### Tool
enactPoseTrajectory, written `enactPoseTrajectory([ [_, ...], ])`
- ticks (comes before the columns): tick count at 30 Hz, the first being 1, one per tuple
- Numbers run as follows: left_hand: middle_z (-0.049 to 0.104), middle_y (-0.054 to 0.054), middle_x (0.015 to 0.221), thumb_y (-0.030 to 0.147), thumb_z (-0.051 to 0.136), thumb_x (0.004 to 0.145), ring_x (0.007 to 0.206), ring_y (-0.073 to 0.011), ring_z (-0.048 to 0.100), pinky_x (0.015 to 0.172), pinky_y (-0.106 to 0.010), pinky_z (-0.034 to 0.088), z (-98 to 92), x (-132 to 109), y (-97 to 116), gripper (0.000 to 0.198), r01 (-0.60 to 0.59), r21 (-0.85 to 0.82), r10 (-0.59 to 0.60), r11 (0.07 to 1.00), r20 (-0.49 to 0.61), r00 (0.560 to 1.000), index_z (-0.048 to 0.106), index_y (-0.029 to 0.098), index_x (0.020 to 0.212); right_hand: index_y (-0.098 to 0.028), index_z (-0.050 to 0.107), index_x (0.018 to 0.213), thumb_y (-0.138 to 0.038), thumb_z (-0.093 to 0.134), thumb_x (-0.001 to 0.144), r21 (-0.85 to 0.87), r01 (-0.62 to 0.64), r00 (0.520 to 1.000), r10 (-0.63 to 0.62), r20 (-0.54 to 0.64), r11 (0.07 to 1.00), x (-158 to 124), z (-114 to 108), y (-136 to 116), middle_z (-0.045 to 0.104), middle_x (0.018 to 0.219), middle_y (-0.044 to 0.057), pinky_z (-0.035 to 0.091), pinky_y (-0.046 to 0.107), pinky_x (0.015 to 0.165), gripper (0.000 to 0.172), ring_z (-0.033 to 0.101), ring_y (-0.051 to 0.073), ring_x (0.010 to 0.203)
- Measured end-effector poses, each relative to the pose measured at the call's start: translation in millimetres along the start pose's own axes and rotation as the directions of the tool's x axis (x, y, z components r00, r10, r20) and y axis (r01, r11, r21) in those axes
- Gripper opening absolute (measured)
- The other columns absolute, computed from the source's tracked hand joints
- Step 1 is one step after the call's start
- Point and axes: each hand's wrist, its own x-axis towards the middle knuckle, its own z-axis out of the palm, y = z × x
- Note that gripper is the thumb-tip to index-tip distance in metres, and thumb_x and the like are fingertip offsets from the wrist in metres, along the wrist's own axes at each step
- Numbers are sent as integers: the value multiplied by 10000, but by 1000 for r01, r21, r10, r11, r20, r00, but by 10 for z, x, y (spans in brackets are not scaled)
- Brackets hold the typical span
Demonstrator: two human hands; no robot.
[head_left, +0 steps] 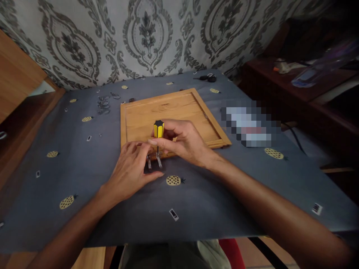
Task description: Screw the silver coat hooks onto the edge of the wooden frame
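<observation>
A wooden panel [179, 112] with a raised frame lies flat on a table covered with a dark grey cloth [84, 179]. My right hand [185, 142] is closed around a screwdriver with a yellow and black handle [158, 129], held upright at the panel's near edge. Its shaft points down at a small metal fitting [154, 161] at that edge. My left hand [131, 170] rests on the cloth beside the fitting, fingers bent and pinching or steadying it.
Several loose metal hooks or fittings [103, 104] lie on the cloth at the back left. A dark set of keys [207, 78] sits at the far edge. A blurred packet [249, 123] lies right of the panel. A dark wooden shelf [294, 86] stands at right.
</observation>
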Motion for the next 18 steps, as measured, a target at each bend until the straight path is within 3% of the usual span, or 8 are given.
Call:
enactPoseTrajectory([
  [18,697,-59,1047,310,772,786,1032,-305,621,924,-517,489,71,31,23,377,24,-37,-26,999,-35,999,522,226,1056,-179,534,684,-559,636,901,18,6,1000,-6,-21,1000,-2,24,-15,439,609,-62,331,241,534,449,411,83,558],
])
